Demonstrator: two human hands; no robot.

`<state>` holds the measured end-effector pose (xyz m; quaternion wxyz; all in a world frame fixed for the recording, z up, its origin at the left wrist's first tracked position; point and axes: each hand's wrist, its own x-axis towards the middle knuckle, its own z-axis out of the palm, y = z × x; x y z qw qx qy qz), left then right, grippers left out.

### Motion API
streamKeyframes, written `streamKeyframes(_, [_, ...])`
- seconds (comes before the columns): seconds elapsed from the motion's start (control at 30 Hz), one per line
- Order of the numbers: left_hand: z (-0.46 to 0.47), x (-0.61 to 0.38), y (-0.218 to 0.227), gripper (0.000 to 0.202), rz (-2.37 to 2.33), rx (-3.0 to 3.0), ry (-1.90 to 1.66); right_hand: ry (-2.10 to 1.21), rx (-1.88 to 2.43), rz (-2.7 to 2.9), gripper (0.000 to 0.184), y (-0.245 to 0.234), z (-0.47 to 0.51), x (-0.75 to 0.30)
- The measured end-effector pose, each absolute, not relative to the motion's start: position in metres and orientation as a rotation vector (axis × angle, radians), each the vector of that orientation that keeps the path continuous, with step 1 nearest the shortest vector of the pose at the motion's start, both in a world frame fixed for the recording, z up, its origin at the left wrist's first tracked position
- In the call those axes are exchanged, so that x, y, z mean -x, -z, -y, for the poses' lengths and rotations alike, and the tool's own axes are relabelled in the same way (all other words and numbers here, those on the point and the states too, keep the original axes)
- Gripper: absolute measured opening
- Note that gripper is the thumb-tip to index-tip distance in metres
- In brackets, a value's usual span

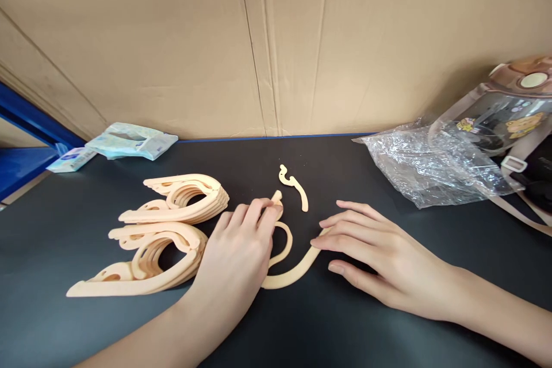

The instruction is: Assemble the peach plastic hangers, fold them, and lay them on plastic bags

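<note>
My left hand [245, 236] is closed, its fingers curled over the upper left part of a beige folding clothes hanger [282, 280]. The hanger's curved arm rests on the dark table, and part of it is hidden under that hand. My right hand [379, 253] has its fingers stretched out, with fingertips touching the hanger's right end. Just beyond lies a small loose beige hook piece [297, 185]. Left of my left hand are two stacks of folded beige hangers: a far stack [202, 207] and a near stack [172, 276].
A tissue packet [129, 141] sits at the back left against the cardboard wall [172, 40]. At the right, a crumpled clear plastic bag [414, 167] lies by a strapped drink bottle [517, 115]. A blue metal frame [26, 121] borders the left side.
</note>
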<state>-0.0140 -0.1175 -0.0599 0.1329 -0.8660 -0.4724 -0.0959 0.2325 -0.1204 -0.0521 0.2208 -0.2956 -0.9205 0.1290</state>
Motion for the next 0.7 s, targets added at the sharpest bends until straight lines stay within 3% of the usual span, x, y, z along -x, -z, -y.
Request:
streamKeyframes(0.17, [0.115,0.014,0.053,0.028,1.400,2.488,0.374,-0.303,0.873,2.507,0.020,0.042,0.108,-0.229])
streamKeyframes(0.33, [0.127,0.004,0.050,0.028,1.185,2.852,0.585,-0.088,1.057,2.582,0.022,0.037,0.068,-0.215])
streamKeyframes(0.57, [0.133,0.001,0.057,0.042,0.978,3.168,0.343,0.039,1.267,2.468,0.041,0.054,0.027,-0.172])
streamKeyframes(0.7, [0.133,0.002,0.052,0.040,1.048,3.256,0.435,-0.050,1.289,2.440,0.020,0.060,0.023,-0.170])
